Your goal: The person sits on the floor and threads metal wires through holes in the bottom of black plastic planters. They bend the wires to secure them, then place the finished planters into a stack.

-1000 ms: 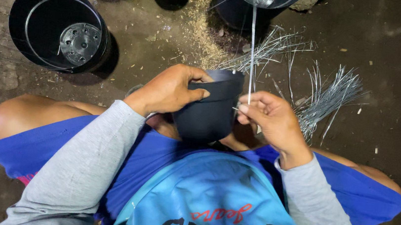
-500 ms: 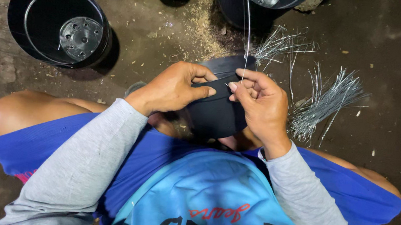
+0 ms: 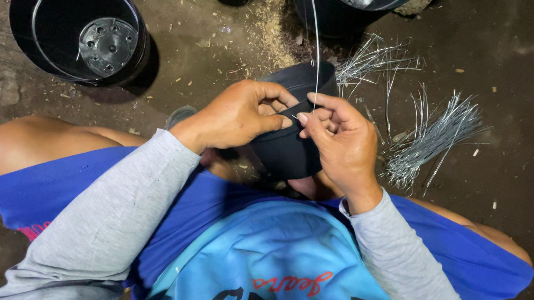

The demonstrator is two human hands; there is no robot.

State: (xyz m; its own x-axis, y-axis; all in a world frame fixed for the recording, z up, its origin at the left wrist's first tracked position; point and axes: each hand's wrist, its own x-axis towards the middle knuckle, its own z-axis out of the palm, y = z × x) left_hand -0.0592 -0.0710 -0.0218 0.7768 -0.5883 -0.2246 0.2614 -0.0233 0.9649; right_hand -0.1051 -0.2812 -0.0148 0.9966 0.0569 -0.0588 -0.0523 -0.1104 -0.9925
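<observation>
A small black plastic pot (image 3: pixel 287 149) is held tilted above the lap, between the knees, its rim turned away toward the far edge of the floor. It is clasped by the left hand (image 3: pixel 234 117), fingers curled over its near side and thumb pressed toward the middle. A thin silver wire (image 3: pixel 318 49) is pinched at the pot's wall between the thumb and forefinger of the right hand (image 3: pixel 340 141), whose other fingers are wrapped against the pot's right side. From that pinch the wire is seen running straight up, away from the body, toward the far edge.

Just right of the pot, a loose bundle of cut wire pieces (image 3: pixel 430 137) is spread on the dirt floor (image 3: pixel 526 78), with a second scatter (image 3: pixel 376 59) lying nearer the far edge. A larger black pot (image 3: pixel 78 24) is stood upright at the far left corner, a perforated grey disc (image 3: pixel 107 44) visible in its bottom. Another black pot (image 3: pixel 355 0) is cut off by the far edge, directly beyond the hands. Sawdust (image 3: pixel 271 18) is strewn between them. Grey sleeves and blue shorts are seen below.
</observation>
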